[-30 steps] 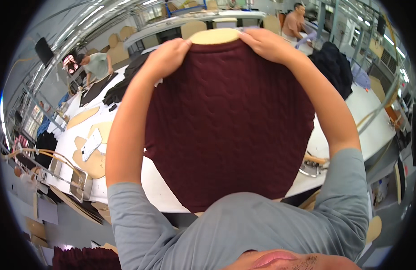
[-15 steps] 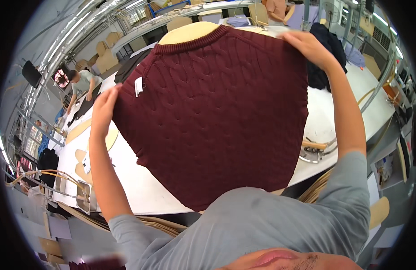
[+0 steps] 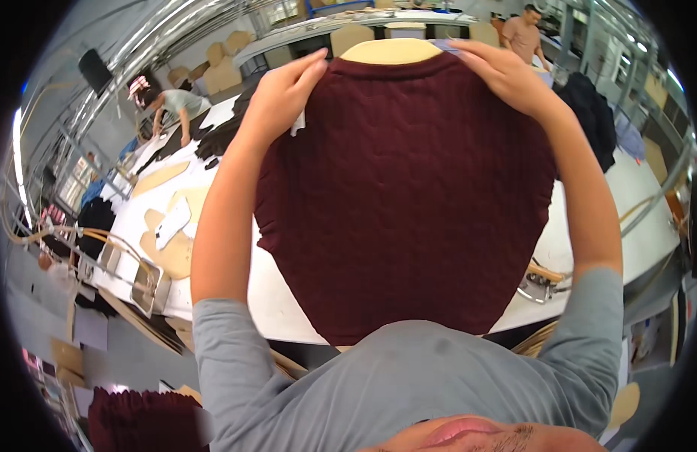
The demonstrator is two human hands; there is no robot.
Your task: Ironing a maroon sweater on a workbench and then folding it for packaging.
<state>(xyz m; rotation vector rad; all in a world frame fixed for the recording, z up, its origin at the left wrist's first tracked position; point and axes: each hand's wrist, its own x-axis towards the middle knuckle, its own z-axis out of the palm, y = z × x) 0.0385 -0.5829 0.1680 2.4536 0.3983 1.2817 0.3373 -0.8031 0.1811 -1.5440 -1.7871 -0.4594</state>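
Over the white tabletop (image 3: pixel 277 305), right in front of the person, a dark red cable-knit sweater (image 3: pixel 405 196) hangs stretched over a tan board form (image 3: pixel 392 51) whose rounded top shows above the neckline at the far edge. The knit lies flat and taut across the board, which seems to be why both hands sit at the top corners: from there the shoulders can be tugged and squared on the form.

The left hand (image 3: pixel 284 94) is on the left shoulder of the sweater, its fingers closed down over the edge of the knit, with a small white tag (image 3: pixel 297 124) showing just below the palm. The right hand (image 3: pixel 503 75) grips the right shoulder the same way, fingers curled over the top edge and pinching the fabric. Both forearms rise steeply from the near edge, elbows bent and spread wide, grey sleeves (image 3: pixel 228 354) at the upper arms, so the sweater sits framed between the two arms.

On the left part of the tabletop lie more tan board shapes (image 3: pixel 168 252) and dark garments (image 3: pixel 217 139), and a co-worker (image 3: pixel 171 105) bends over the far left end. Another dark garment (image 3: pixel 590 120) lies to the right of the right forearm. A second person (image 3: pixel 523 34) stands at the far right.
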